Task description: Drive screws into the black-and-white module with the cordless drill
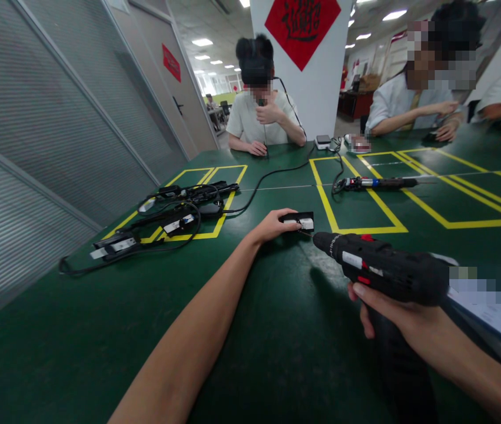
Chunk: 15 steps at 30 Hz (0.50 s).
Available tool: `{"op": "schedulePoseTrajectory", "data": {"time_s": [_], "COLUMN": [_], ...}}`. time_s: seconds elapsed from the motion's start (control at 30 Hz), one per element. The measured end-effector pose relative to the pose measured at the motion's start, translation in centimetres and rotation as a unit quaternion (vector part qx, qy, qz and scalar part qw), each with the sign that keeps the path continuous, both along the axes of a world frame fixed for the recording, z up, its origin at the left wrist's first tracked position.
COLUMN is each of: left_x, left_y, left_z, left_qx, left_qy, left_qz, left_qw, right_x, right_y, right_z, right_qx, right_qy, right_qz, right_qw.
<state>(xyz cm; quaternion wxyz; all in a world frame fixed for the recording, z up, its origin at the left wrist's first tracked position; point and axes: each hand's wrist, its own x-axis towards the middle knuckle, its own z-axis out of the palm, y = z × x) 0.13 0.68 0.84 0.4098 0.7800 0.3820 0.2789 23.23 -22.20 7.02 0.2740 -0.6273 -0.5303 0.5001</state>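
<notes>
A small black part with white pieces on it stands on the green table near the middle of the view. My left hand grips it from the left, fingers along its top and front. In my right hand is a black cordless drill with red details, the fingers wrapped round its handle. The drill points left, and its thin bit ends close to the lower edge of the black part; whether the two touch is too small to tell.
Black devices with cables lie at the left on the green table. A wired tool lies beyond the drill. A clipboard with paper is at the right. Several people sit across the table.
</notes>
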Motion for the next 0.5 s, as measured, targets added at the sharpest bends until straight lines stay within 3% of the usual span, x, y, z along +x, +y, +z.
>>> {"op": "schedulePoseTrajectory", "data": {"time_s": [0.33,0.5], "left_x": [0.1,0.1], "left_y": [0.0,0.0], "left_z": [-0.3,-0.5], "left_qx": [0.014,0.012], "left_qy": [0.009,0.002], "left_qz": [0.009,0.016], "left_qw": [1.000,1.000], "right_x": [-0.1,-0.9], "right_y": [-0.1,-1.1], "right_z": [-0.2,0.4], "right_qx": [-0.001,0.047], "right_qy": [0.023,0.004], "right_qz": [-0.006,-0.023], "right_qw": [1.000,0.999]}}
